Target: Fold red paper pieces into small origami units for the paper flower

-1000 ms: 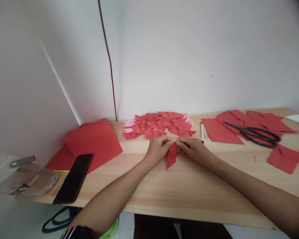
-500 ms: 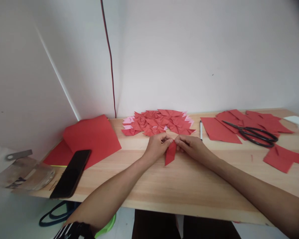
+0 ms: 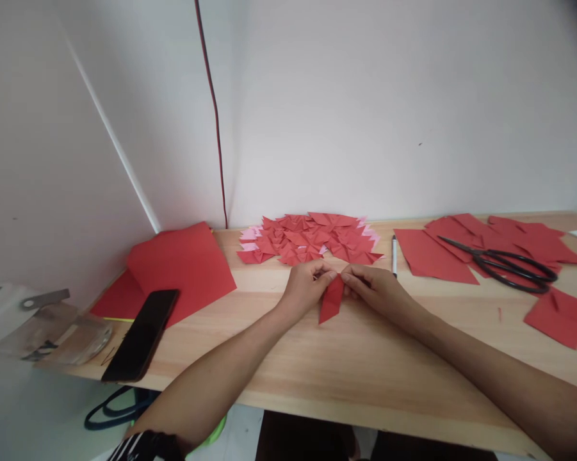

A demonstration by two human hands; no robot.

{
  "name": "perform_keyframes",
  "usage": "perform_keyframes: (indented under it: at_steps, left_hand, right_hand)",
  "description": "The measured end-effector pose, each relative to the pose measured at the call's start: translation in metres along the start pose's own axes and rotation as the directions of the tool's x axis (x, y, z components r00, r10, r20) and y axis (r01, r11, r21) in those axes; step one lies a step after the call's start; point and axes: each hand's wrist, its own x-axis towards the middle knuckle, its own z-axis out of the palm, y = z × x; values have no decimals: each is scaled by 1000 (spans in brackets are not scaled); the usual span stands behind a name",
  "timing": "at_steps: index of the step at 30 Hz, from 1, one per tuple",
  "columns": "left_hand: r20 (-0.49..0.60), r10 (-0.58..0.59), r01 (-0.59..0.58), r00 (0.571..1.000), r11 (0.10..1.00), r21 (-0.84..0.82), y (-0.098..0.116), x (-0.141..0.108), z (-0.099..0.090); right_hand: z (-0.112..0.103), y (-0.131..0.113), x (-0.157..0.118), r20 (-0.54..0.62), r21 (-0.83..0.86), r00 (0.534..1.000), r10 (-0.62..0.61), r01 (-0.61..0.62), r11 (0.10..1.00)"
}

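A small folded strip of red paper (image 3: 331,302) hangs between my hands over the wooden table (image 3: 288,365). My left hand (image 3: 308,283) pinches its upper left edge between thumb and fingers. On the other side, my right hand (image 3: 365,282) pinches the top right corner, its fingertips close to the left thumb. The lower end of the strip is a slanted point. Just beyond the hands lies a pile of folded red and pink paper pieces (image 3: 312,238).
Large red sheets (image 3: 187,269) and a black phone (image 3: 141,334) lie left, beside a clear plastic container (image 3: 77,336). To the right are a marker (image 3: 394,256), red paper squares (image 3: 442,259), black scissors (image 3: 513,267) and another red piece (image 3: 560,317).
The camera view has shifted slightly, so the scissors and right-hand papers appear farther right. Both hands keep their pinch on the red strip, which shows a little wider.
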Motion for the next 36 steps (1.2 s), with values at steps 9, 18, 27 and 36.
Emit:
perform_keyframes:
  at_steps: [9, 18, 27, 36]
  left_hand:
    - [-12, -15, 14, 1000, 996, -90, -5, 1, 3]
    - [-14, -29, 27, 999, 993, -113, -2, 0, 1]
    - [81, 8, -4, 997, 999, -43, -3, 0, 0]
    - [-6, 43, -43, 999, 998, -56, 1, -3, 2]
  right_hand:
    - [1, 2, -1, -20, -10, 1000, -14, 14, 1000]
    - [4, 2, -1, -44, -27, 999, -8, 7, 1000]
    - [4, -1, -2, -63, -62, 998, -9, 5, 998]
    - [4, 2, -3, -11, -19, 998, -65, 65, 998]
